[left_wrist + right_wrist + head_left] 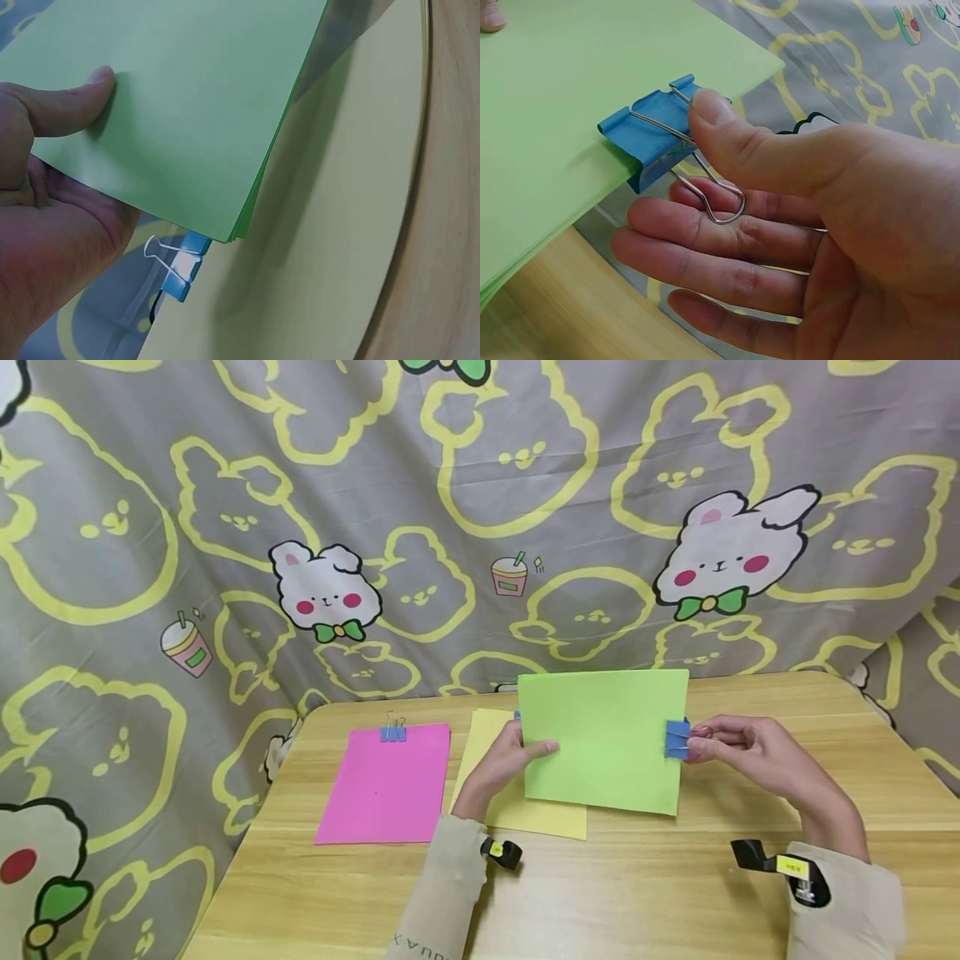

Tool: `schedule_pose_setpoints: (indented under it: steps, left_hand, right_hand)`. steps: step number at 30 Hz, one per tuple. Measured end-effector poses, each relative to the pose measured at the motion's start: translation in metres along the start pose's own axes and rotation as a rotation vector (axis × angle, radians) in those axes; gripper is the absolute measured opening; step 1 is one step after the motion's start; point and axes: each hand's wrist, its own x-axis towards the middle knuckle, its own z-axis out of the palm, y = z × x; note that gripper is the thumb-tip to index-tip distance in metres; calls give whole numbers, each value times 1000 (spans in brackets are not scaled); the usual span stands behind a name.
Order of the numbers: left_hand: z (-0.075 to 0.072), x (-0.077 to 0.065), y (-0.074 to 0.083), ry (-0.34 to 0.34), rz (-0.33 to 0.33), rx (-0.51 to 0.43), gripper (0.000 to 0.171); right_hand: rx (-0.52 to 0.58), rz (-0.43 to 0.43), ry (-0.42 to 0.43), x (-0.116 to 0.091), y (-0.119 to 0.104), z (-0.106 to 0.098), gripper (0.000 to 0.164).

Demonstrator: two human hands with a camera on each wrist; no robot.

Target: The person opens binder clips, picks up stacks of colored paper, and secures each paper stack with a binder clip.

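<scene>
A stack of green paper [600, 743] is held up above the table. My left hand [501, 762] grips its left edge, with the thumb [75, 105] flat on the front sheet and the other fingers hidden behind. On the right edge of the stack sits a blue binder clip [677, 740]. My right hand [750, 752] holds this clip by its wire handles. In the right wrist view the thumb [727, 127] lies on the upper handle, and the lower wire loop [720, 210] rests against the fingers below.
Behind the green stack lies yellow paper [536, 818] with a blue binder clip [184, 270] at its far edge. Pink paper [386, 789] with its own blue clip [393, 734] lies to the left on the wooden table [600, 902]. A patterned curtain [480, 635] hangs behind the table.
</scene>
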Motion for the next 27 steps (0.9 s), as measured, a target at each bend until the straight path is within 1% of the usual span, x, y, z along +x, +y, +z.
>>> schedule_pose_setpoints:
  steps: [5, 11, 20, 27]
  left_hand:
    - [3, 0, -1, -1, -10, 5, 30]
    - [4, 2, -3, 5, -17, -15, 37]
    - [5, 2, -3, 12, -42, -14, 38]
    - [6, 1, -2, 6, -41, -13, 39]
  right_hand:
    - [0, -4, 1, 0, 0, 1, 45]
    - [14, -9, -5, 0, 1, 1, 44]
    - [18, -18, 1, 0, 0, 3, 42]
    - [42, -34, -22, 1, 2, 3, 44]
